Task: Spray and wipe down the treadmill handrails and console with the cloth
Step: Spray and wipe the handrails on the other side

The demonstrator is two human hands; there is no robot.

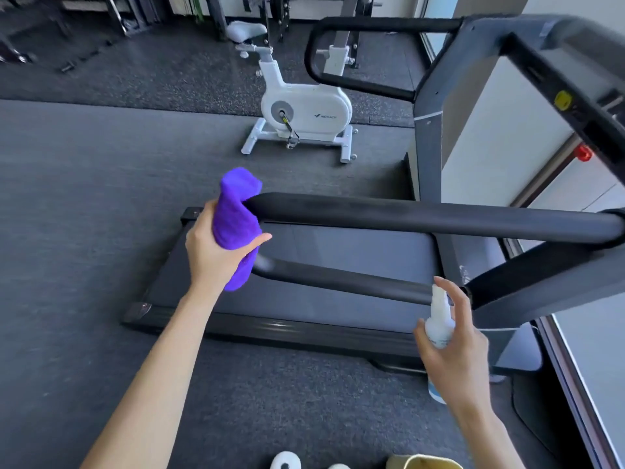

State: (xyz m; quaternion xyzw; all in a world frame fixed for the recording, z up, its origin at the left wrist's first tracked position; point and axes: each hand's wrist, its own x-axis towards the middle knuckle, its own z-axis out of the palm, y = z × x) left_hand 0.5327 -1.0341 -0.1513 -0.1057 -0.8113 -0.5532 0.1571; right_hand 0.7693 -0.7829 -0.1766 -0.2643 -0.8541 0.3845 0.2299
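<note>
Floor: dark speckled rubber flooring (84,170) is spreading wide and open to the left of the treadmill, with room running back to the racks along the far wall.
Treadmill: the treadmill (338,265) is lying across the view, its deck edge facing the person and its uprights rising on the right, close beside a pale wall.
Exercise bike: a white exercise bike (301,110) is standing well apart beyond the belt (a small dark logo on its housing is too blurred to read).
Near handrail: the looped black handrail (422,216) is reaching left from the console side, its rounded end sitting inside the cloth.
Cloth: the purple cloth (236,225) is wrapping the handrail's bend.
Left hand: the left hand (211,248) is gripping the cloth, thumb stretching across its lower fold.
Right hand: the right hand (456,353) is curling round the spray bottle, forefinger lifting over the nozzle.
Spray bottle: the white spray bottle (439,319) is standing upright just beside the lower rail; its label is unreadable.
</note>
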